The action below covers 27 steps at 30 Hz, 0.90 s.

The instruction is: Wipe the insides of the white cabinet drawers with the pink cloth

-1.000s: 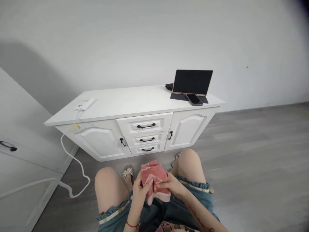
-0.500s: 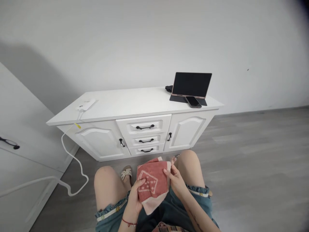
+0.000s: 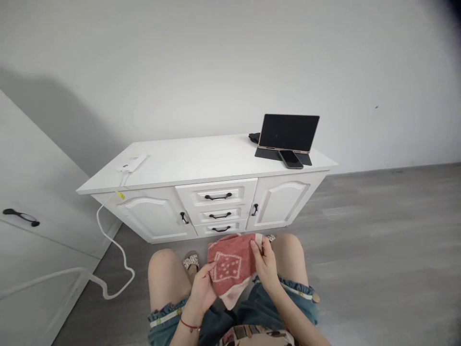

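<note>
Seated person folding a red towel [image 3: 230, 266] above the lap. Left hand [image 3: 202, 293] pinches the lower left edge; right hand [image 3: 264, 262] pinches the upper right corner, both grips closed on cloth. Next move likely calls for aligning the edges between the grips.

white sideboard [image 3: 201, 161] carries tablet [image 3: 289, 132], phone [image 3: 291, 159], charger [image 3: 132, 163].

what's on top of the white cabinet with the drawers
On the white wooden cabinet: a dark-screened tablet propped on its stand, a black phone before it, and a white charger block. A dark item behind the tablet is mostly hidden.
</note>
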### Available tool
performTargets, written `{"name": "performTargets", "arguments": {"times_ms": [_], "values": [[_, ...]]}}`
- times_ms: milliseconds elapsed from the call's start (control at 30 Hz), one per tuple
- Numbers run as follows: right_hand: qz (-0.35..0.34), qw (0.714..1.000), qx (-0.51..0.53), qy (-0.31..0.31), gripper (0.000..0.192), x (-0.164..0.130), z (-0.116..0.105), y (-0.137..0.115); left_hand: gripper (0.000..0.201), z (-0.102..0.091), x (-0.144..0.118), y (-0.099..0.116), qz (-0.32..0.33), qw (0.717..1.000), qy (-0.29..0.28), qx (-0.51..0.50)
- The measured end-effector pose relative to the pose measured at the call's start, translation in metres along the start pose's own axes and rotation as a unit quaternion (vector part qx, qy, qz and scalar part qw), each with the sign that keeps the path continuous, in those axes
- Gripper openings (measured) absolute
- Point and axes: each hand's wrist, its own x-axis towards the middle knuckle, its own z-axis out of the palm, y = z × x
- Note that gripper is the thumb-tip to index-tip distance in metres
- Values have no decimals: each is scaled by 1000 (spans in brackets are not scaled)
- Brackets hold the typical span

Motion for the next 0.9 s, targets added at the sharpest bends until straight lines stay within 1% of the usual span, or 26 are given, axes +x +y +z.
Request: {"name": "performTargets", "arguments": {"times_ms": [100, 233, 267, 333, 400, 467, 500, 533, 567, 667, 700, 733, 800, 833, 900], "values": [[-11, 1000, -20, -3, 30, 7, 5, -6, 22, 2, 0, 3, -9, 1000, -18, -4], [-10, 998, -34, -45, 28, 14, 9, -6, 22, 1, -3, 3, -13, 999, -50, -18], [-7, 998, -32, -45, 27, 14, 9, -6, 22, 0, -4, 3, -9, 998, -54, -23], [-13, 1000, -22, -16, 27, 10, 7, -6, 23, -1, -6, 2, -6, 998, -55, -31], [-54, 998, -16, 13, 25, 6, 5, -8, 24, -2, -7, 2, -3, 998, -48, -38], [-112, 994, -17, 5, 20, 5, 4, -10, 25, -2, -7, 2, 0, 998, -42, -40], [-125, 992, -19, -6, 19, 7, 5, -9, 25, -2, -6, 2, 2, 999, -40, -37], [-118, 993, -20, -14, 19, 10, 7, -8, 25, -1, -5, 2, 4, 999, -41, -31], [-92, 995, -20, -23, 21, 15, 9, -6, 25, -1, -3, 2, 8, 999, -43, -26], [25, 997, -26, -64, 35, 33, 15, 7, 23, -1, 4, 3, 10, 999, -51, -18], [48, 996, -30, -68, 39, 36, 17, 12, 23, -1, 8, 3, 5, 998, -53, -18], [57, 996, -31, -62, 41, 38, 17, 15, 22, -1, 11, 4, -1, 998, -56, -18], [52, 998, -16, -41, 42, 34, 18, 19, 20, -1, 19, 4, -7, 998, -61, -16], [50, 998, 5, -48, 43, 29, 19, 20, 19, 0, 22, 4, -4, 998, -64, -14], [74, 990, 63, -105, 48, 17, 23, 18, 16, 3, 28, 1, 3, 998, -68, -11]]}}
